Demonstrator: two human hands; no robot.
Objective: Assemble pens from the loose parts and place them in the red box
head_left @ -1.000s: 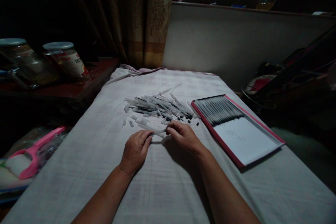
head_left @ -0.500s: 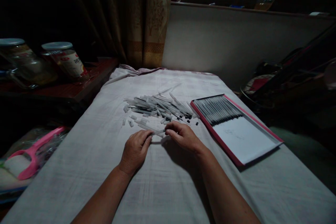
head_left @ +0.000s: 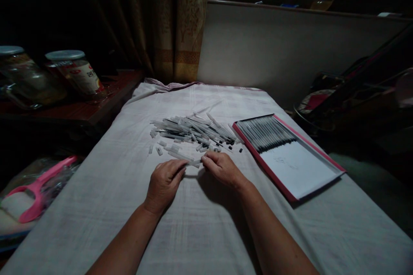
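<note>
My left hand and my right hand meet over the white cloth, each pinching one end of a thin clear pen tube held between them. Just beyond my fingers lies a loose pile of clear pen tubes, caps and small black tips. To the right lies a flat red-edged tray with a row of finished pens lined up at its far end.
The white cloth covers a long surface. A dark wooden shelf at the left carries two lidded glass jars. A pink-handled tool lies in a bag at the lower left. Dark clutter stands at the right, and a curtain hangs behind.
The view has shifted slightly. Both hands stay together on the pen tube, barely moving.
</note>
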